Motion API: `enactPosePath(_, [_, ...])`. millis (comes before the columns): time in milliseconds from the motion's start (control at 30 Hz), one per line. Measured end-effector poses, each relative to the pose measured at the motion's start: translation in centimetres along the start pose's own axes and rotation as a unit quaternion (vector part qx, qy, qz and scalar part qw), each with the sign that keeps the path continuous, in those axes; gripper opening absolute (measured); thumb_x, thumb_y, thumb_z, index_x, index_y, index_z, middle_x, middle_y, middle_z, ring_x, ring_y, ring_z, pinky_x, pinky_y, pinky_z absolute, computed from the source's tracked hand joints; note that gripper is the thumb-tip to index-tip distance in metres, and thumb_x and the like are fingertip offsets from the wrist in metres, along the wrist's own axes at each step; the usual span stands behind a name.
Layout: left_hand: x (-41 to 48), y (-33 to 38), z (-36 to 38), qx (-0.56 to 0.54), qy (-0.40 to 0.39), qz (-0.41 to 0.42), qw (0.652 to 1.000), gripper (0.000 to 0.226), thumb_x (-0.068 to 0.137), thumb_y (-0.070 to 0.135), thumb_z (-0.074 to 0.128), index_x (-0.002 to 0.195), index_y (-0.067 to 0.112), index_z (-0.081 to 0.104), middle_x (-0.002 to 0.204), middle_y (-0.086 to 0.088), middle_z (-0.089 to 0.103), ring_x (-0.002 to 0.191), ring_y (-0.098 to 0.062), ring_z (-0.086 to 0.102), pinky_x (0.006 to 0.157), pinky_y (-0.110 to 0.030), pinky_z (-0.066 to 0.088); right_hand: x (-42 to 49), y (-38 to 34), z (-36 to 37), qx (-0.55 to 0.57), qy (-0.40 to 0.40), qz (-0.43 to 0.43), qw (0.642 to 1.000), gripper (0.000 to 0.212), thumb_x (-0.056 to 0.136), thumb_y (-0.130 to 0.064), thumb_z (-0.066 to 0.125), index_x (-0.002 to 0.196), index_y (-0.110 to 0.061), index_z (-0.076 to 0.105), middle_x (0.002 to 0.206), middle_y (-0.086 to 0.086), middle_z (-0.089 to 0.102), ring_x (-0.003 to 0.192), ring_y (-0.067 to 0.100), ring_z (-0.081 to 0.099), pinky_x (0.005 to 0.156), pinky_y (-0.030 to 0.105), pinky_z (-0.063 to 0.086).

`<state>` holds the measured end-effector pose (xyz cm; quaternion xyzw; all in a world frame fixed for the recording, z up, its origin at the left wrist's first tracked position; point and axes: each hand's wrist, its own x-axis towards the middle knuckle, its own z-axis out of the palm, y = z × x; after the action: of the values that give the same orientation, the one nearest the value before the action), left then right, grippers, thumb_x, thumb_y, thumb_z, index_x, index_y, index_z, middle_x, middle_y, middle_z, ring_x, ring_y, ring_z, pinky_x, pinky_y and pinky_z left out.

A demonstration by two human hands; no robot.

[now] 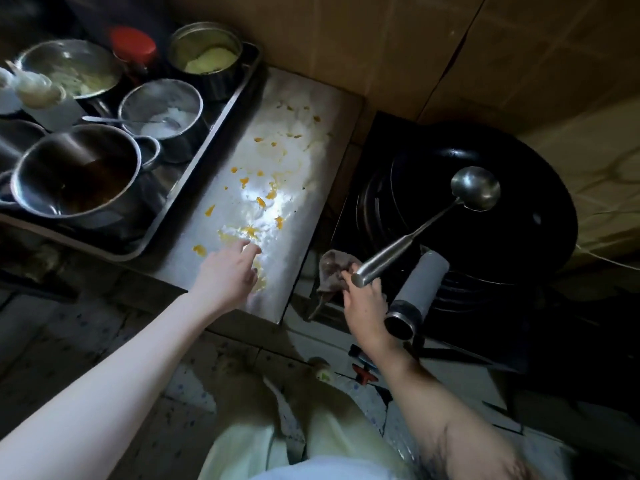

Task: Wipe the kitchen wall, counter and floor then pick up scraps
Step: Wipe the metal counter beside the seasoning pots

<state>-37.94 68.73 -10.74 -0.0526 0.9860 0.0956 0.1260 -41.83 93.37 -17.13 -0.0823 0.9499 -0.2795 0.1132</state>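
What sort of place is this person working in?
Most likely a small working kitchen: a black wok with a steel ladle resting in it, a metal tray of seasoning pots, and yellow food scraps scattered on the steel counter.

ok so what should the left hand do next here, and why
Probably pinch up the yellow scraps just ahead of its fingertips. The left hand is open and stretched over the steel counter, where more scraps lie scattered. The right hand holds the cloth off the counter's edge, so wiping looks likelier afterwards.
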Motion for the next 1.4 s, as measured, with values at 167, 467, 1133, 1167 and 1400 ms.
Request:
enactPosePath(167, [2.8,-1.9,-1.3,0.012,-0.007,0.067,0.998,0.039,0.095,0.024,0.048,0.133,0.016,0.044,0.143,-0.004,0.042,0.119,-0.027,0.05,0.087,-0.037,0.043,-1.2,1.6,-0.8,-0.09,0.096,0.092,0.987,0.028,0.093,-0.003,0.048,0.118,-0.005,0.062,0.126,0.014,0.057,0.118,0.032,0.045,0.104,0.038,0.034])
enactPosePath(467, [5.0,-7.3,-2.9,0.025,-0.032,0.163,0.986,0.04,0.096,0.024,0.045,0.135,0.017,0.042,0.145,-0.005,0.039,0.124,-0.027,0.046,0.095,-0.038,0.043,1.1,-6.5,4.1,-0.086,0.131,0.203,0.967,0.039,0.091,-0.009,0.052,0.13,-0.016,0.054,0.148,0.0,0.038,0.12,0.031,0.043,0.093,0.042,0.045])
enactPosePath(1133, [4.3,-11.7,-3.1,0.056,-0.022,0.218,0.974,0.038,0.097,0.026,0.044,0.134,0.019,0.043,0.144,-0.003,0.038,0.124,-0.026,0.047,0.091,-0.036,0.041,-3.7,-13.7,3.4,0.058,0.288,0.123,0.948,0.033,0.088,-0.006,0.057,0.118,-0.016,0.065,0.135,-0.006,0.053,0.122,0.013,0.039,0.098,0.019,0.029])
enactPosePath(1167, [4.1,-11.7,-2.8,0.057,-0.024,0.217,0.974,0.038,0.097,0.026,0.044,0.134,0.019,0.043,0.145,-0.002,0.038,0.124,-0.026,0.046,0.091,-0.035,0.04,-4.1,-14.0,3.3,0.059,0.29,0.11,0.949,0.033,0.087,-0.005,0.058,0.118,-0.015,0.065,0.134,-0.005,0.054,0.122,0.013,0.04,0.098,0.019,0.03])
enactPosePath(1400, [1.8,-13.3,-1.7,0.052,-0.021,0.189,0.98,0.038,0.095,0.024,0.047,0.133,0.018,0.044,0.146,-0.003,0.038,0.127,-0.026,0.044,0.092,-0.036,0.04,-6.0,-15.4,6.1,0.031,0.208,0.055,0.976,0.036,0.084,0.0,0.061,0.117,-0.014,0.066,0.131,0.0,0.057,0.118,0.017,0.044,0.1,0.023,0.032])
